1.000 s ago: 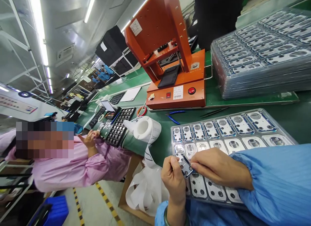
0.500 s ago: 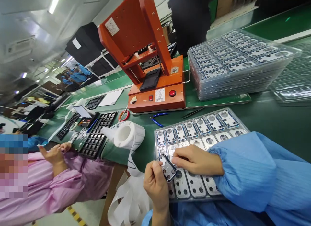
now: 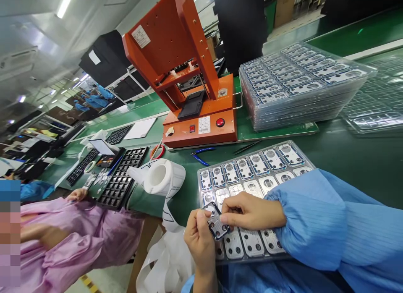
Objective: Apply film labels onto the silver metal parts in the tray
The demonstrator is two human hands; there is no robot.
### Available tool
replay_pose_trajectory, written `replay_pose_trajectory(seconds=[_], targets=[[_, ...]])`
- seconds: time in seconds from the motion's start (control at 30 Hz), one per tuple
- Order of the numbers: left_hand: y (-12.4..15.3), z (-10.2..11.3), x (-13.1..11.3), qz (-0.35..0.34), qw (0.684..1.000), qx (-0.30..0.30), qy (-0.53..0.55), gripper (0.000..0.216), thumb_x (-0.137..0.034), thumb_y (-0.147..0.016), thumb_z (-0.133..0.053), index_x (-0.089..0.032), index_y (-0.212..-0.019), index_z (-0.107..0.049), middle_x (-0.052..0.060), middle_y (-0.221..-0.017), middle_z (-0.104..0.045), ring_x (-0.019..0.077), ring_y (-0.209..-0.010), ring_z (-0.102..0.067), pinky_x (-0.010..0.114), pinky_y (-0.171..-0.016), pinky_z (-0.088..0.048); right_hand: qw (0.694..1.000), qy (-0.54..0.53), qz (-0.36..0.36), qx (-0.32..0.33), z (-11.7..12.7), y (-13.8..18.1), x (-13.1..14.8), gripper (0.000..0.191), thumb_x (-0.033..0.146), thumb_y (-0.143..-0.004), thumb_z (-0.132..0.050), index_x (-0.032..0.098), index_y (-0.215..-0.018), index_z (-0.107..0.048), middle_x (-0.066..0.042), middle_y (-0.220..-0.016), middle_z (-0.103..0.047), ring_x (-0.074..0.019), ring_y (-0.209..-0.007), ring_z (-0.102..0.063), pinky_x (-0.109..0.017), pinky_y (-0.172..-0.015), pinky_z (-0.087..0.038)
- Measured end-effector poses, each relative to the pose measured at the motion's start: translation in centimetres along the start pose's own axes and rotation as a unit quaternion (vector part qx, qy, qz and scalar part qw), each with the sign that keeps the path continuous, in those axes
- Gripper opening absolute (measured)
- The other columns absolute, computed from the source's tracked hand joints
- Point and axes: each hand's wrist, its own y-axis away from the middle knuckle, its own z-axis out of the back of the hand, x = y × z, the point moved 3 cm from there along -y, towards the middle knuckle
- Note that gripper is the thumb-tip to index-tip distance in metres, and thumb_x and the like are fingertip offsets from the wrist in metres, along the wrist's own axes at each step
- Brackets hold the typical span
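My left hand [image 3: 201,238] pinches a small metal plate [image 3: 217,226] with a dark blue rim and round black spots, holding it tilted above a clear plastic tray [image 3: 256,259]. My right hand [image 3: 244,211] is closed at the plate's right edge, its thumb on the plate's face; its other fingertips are partly hidden. Rows of similar plates fill the tray below. Those in the far row show blue edges and a round window. My right forearm covers part of the tray's right side.
A roll of white tape [image 3: 165,177] stands left of the tray, its strip hanging down. Behind are blue-handled pliers [image 3: 201,154], tweezers [image 3: 247,147], an orange press [image 3: 201,131] and a tall stack of filled trays [image 3: 292,106]. A co-worker's pink sleeve [image 3: 91,230] is at left, beside black trays [image 3: 126,175].
My right hand has come to the plate's edge, its thumb now on the plate's face. The co-worker's raised hand has lowered. The view has shifted slightly.
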Motion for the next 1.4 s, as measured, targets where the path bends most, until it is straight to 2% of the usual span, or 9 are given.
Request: replay_pose_trajectory(seconds=[0.13,0.27,0.43,0.6,0.8,0.97,1.07,1.23,1.4], targets=[[0.3,-0.3,0.8,0.032,0.997,0.060,0.035,0.034,-0.043,-0.086,-0.052,-0.017,-0.064,-0.058,-0.003,-0.055,-0.051,0.0100,-0.048,-0.042,0.020,-0.045,-0.035,0.996,-0.082,-0.038,-0.023,0.1,-0.3,-0.7,0.020,0.035,-0.088,-0.052,0.017,-0.079,-0.053,0.005,-0.058,-0.052,-0.0070,-0.044,-0.047,-0.015,-0.039,-0.036],[0.5,-0.4,0.9,0.029,0.995,0.083,0.041,0.034,-0.042,-0.086,-0.052,-0.017,-0.063,-0.058,-0.004,-0.051,-0.048,0.0091,-0.044,-0.038,0.020,-0.043,-0.032,0.994,-0.094,-0.040,-0.046,0.4,-0.4,-0.5,0.017,0.028,-0.086,-0.053,0.017,-0.073,-0.052,0.007,-0.054,-0.047,-0.0062,-0.044,-0.046,-0.015,-0.040,-0.036],[0.4,-0.5,0.2,-0.006,0.996,0.091,0.007,0.037,-0.040,-0.087,-0.050,-0.017,-0.058,-0.057,-0.003,-0.051,-0.050,0.0095,-0.045,-0.040,0.020,-0.042,-0.032,0.993,-0.102,-0.032,-0.047,0.4,-0.3,-0.1,0.021,0.033,-0.086,-0.055,0.016,-0.074,-0.056,0.006,-0.058,-0.050,-0.0058,-0.045,-0.047,-0.015,-0.042,-0.038],[0.2,-0.7,-0.5,-0.046,0.992,0.118,-0.027,0.037,-0.037,-0.087,-0.049,-0.017,-0.057,-0.056,-0.004,-0.047,-0.047,0.0087,-0.043,-0.037,0.020,-0.042,-0.030,0.994,-0.089,-0.046,-0.054,0.3,-0.3,-0.4,0.022,0.029,-0.086,-0.054,0.016,-0.068,-0.054,0.006,-0.053,-0.048,-0.0058,-0.043,-0.046,-0.015,-0.040,-0.035],[0.3,-0.7,-0.4,-0.032,0.992,0.119,-0.021,0.038,-0.038,-0.088,-0.047,-0.017,-0.057,-0.056,-0.004,-0.049,-0.047,0.0086,-0.043,-0.037,0.020,-0.043,-0.031,0.995,-0.081,-0.037,-0.048,0.3,-0.3,0.0,0.022,0.032,-0.085,-0.054,0.015,-0.071,-0.056,0.006,-0.056,-0.049,-0.0057,-0.046,-0.045,-0.016,-0.043,-0.035],[0.3,-0.8,-0.4,-0.050,0.989,0.134,-0.026,0.039,-0.038,-0.087,-0.049,-0.016,-0.055,-0.055,-0.003,-0.049,-0.049,0.0092,-0.046,-0.043,0.019,-0.046,-0.034,0.998,-0.045,-0.028,-0.036,0.3,-0.3,-0.2,0.020,0.030,-0.086,-0.054,0.015,-0.074,-0.059,0.004,-0.060,-0.051,-0.0061,-0.050,-0.044,-0.017,-0.046,-0.033],[0.3,-0.8,-0.4,-0.044,0.989,0.138,-0.018,0.038,-0.038,-0.087,-0.050,-0.017,-0.055,-0.054,-0.003,-0.049,-0.048,0.0091,-0.045,-0.042,0.019,-0.045,-0.033,0.998,-0.030,-0.030,-0.038,0.3,-0.2,-0.4,0.022,0.030,-0.087,-0.053,0.015,-0.072,-0.058,0.005,-0.059,-0.049,-0.0069,-0.051,-0.043,-0.018,-0.047,-0.032],[0.3,-0.6,-0.1,-0.010,0.994,0.110,0.009,0.040,-0.039,-0.087,-0.050,-0.018,-0.053,-0.047,-0.004,-0.048,-0.041,0.0090,-0.045,-0.036,0.020,-0.043,-0.029,0.999,-0.036,-0.015,-0.002,0.3,-0.3,-0.2,0.027,0.040,-0.082,-0.060,0.016,-0.072,-0.053,0.006,-0.057,-0.045,-0.0076,-0.052,-0.040,-0.019,-0.048,-0.031],[0.3,-0.7,-0.3,0.004,0.994,0.105,0.020,0.039,-0.042,-0.086,-0.051,-0.017,-0.056,-0.054,-0.003,-0.049,-0.045,0.0096,-0.045,-0.037,0.020,-0.042,-0.030,1.000,0.001,-0.007,0.010,0.4,-0.3,0.0,0.030,0.038,-0.082,-0.059,0.017,-0.065,-0.046,0.007,-0.055,-0.039,-0.0071,-0.052,-0.036,-0.020,-0.047,-0.028]])
